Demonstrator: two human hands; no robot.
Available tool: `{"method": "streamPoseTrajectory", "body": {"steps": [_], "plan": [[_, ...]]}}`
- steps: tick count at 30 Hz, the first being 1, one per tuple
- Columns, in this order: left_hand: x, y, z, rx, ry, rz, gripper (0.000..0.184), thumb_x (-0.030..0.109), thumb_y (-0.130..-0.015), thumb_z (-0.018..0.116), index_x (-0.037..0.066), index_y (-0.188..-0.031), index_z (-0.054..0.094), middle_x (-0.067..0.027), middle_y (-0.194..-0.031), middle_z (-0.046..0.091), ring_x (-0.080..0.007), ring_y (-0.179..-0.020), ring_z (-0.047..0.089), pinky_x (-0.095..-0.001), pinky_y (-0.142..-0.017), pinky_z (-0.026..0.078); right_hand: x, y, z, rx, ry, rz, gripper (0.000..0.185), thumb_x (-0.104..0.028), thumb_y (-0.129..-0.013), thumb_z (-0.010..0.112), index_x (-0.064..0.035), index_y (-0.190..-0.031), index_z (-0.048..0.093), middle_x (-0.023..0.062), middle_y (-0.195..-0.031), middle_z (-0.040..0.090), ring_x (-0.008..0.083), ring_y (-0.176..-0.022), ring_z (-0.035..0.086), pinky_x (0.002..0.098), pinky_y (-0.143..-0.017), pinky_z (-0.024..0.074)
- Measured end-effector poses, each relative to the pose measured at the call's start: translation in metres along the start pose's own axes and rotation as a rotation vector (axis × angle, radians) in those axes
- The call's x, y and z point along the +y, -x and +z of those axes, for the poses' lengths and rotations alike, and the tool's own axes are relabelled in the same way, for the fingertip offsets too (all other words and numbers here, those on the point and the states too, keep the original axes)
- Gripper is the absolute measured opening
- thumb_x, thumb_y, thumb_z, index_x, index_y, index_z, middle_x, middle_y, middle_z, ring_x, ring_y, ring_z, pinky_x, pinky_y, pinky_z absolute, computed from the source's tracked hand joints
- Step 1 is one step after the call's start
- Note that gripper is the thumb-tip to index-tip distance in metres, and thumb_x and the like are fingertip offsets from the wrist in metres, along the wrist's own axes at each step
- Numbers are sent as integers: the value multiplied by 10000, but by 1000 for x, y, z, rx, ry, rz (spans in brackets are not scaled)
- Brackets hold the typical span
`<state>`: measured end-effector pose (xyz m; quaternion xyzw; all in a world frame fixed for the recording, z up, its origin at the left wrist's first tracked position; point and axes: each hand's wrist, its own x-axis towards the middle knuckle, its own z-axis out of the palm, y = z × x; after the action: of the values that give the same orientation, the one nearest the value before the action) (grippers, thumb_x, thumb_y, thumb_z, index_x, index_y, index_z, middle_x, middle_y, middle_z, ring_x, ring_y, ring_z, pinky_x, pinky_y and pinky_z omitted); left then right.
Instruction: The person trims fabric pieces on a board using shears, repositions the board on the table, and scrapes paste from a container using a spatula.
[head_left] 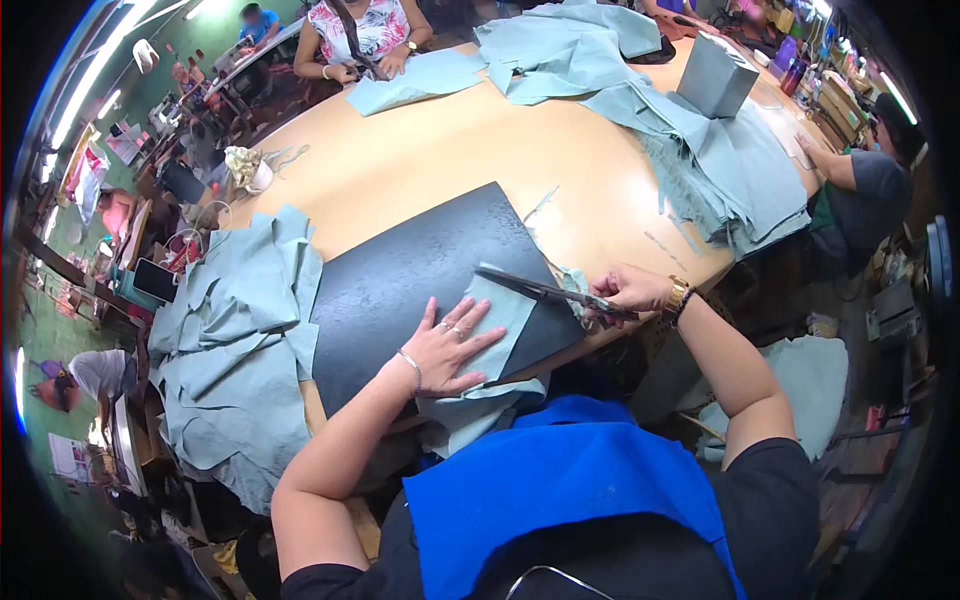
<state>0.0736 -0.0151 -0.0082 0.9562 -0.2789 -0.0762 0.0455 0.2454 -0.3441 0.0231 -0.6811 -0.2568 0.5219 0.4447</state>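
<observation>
My left hand (452,348) lies flat with fingers spread, pressing a pale blue-green sheet piece (508,318) that looks like leather or cloth. That piece rests on a dark mat (420,255) at the table's near edge, and part of the material hangs over toward my lap. In my right hand (632,292) is a pair of scissors (528,284), its blades pointing left across the upper part of the piece. Whether the blades are parted is hard to make out. A thin scrap (572,280) lies by the scissors near my right hand.
Piled pale blue-green sheets (235,340) drape over the table's left edge. A larger stack (715,170) covers the right, with a grey box (717,75) on it. A person across the wooden table (390,150) handles another piece (415,82). Another person stands at right.
</observation>
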Motion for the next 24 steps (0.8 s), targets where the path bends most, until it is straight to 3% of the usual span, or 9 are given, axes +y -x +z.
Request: {"method": "streamPoseTrajectory", "body": {"steps": [4,9,13,14,16,19,20,22,24], "plan": [[-32,-18,0,-8,-21,-87,671,541,-890,439,313,-1502,288,-124,-1593,154,-339,-1459,173,-710,-1071,113,28,22,-15,259,-100,-33,164,-182,-869,674,-20,-848,663,18,-705,632,89,-610,601,242,-549,482],[-92,-65,-15,42,-113,-259,531,401,-984,357,335,-1503,265,-103,-1593,159,-323,-1456,179,-665,-1109,122,61,49,-44,810,639,26,228,-193,-764,727,0,-868,662,96,-759,666,219,-675,645,307,-647,518],[-122,-96,-25,38,-159,-389,500,467,-1001,295,373,-1492,275,-96,-1587,189,-307,-1465,160,-649,-1122,76,73,56,-59,1064,1049,-39,249,-157,-718,708,-13,-917,673,146,-878,685,340,-816,651,385,-755,523],[-124,-99,-29,34,-176,-412,501,483,-1000,287,378,-1489,279,-95,-1586,191,-304,-1466,157,-648,-1124,67,64,58,-59,1005,1105,136,305,-176,-719,732,-40,-988,687,164,-964,690,325,-895,653,412,-771,507],[-126,-104,-36,29,-201,-455,544,561,-981,279,366,-1488,290,-96,-1589,182,-293,-1469,147,-644,-1126,44,16,34,-22,1144,1382,-60,271,-148,-714,712,-75,-975,694,144,-932,688,323,-890,653,419,-806,507],[-120,-105,-50,17,-269,-531,588,588,-963,322,333,-1492,292,-101,-1590,176,-292,-1470,146,-649,-1123,44,-65,-21,60,506,1192,-717,383,-251,-777,707,-62,-1103,638,118,-1144,644,300,-1061,600,406,-880,470],[-118,-105,-53,29,-263,-564,601,589,-959,338,318,-1493,295,-103,-1590,173,-295,-1470,144,-651,-1121,52,-64,-45,83,340,1152,-776,494,-384,-803,701,-130,-1216,603,93,-1275,582,279,-1155,560,474,-975,406],[-111,-105,-60,68,-263,-625,628,591,-950,370,286,-1495,299,-106,-1591,169,-301,-1469,142,-657,-1117,68,-44,-84,115,128,1415,-763,644,-613,-872,524,-223,-1383,477,80,-1480,401,295,-1384,350,716,-1019,220],[-87,-84,-79,232,-53,-762,623,556,-954,403,248,-1488,316,-128,-1583,184,-330,-1462,152,-665,-1104,115,-38,-115,122,203,1370,-669,719,-682,-876,428,-220,-1427,416,94,-1506,367,305,-1400,322,714,-1050,169]]}}
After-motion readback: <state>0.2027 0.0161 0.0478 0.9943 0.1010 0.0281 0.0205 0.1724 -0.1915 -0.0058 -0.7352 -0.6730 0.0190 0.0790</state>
